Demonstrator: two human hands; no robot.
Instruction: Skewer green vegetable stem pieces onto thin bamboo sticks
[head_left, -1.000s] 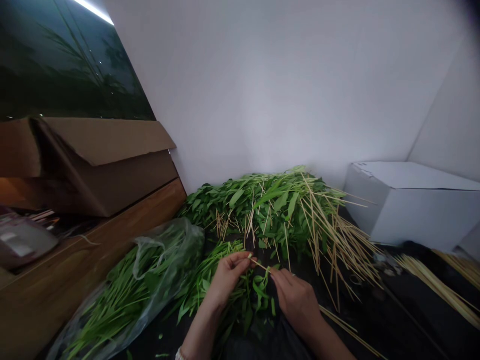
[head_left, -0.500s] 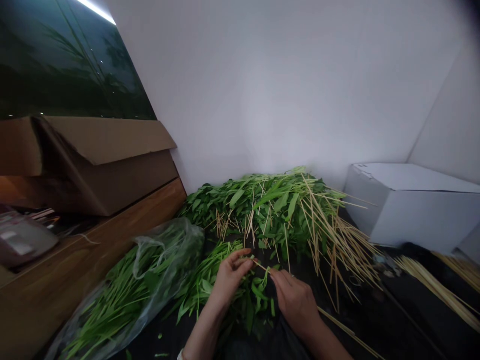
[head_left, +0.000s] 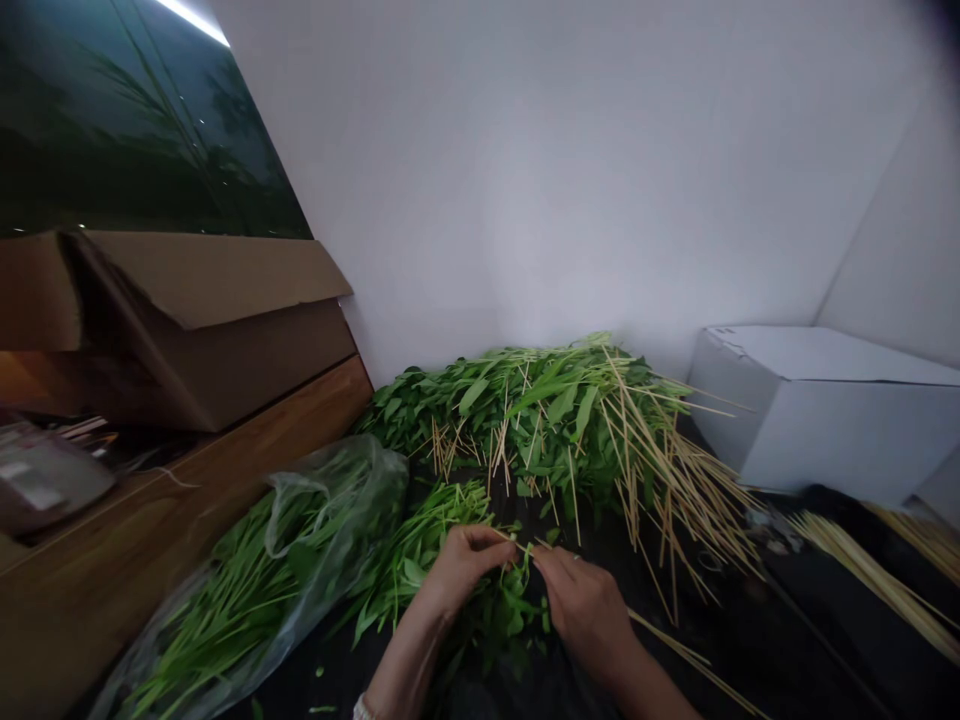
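My left hand (head_left: 461, 570) and my right hand (head_left: 581, 605) meet low in the middle of the view. Both pinch a thin bamboo skewer (head_left: 675, 655) whose tip sits between them, with leafy green stems (head_left: 506, 610) bunched on it and hanging under my fingers. The skewer's shaft runs back to the lower right past my right wrist. Just beyond my hands lies a big heap of greens threaded on skewers (head_left: 570, 420), sticks pointing down and to the right.
A clear plastic bag of green stems (head_left: 277, 560) lies to the left on the black surface. A wooden ledge (head_left: 187, 510) with an open cardboard box (head_left: 217, 320) borders the left. A white box (head_left: 817, 410) stands right, with loose skewers (head_left: 877, 575) in front.
My hands have closed toward each other and dropped slightly. The greens between them are bunched tighter on the skewer. The heap and bag have not moved.
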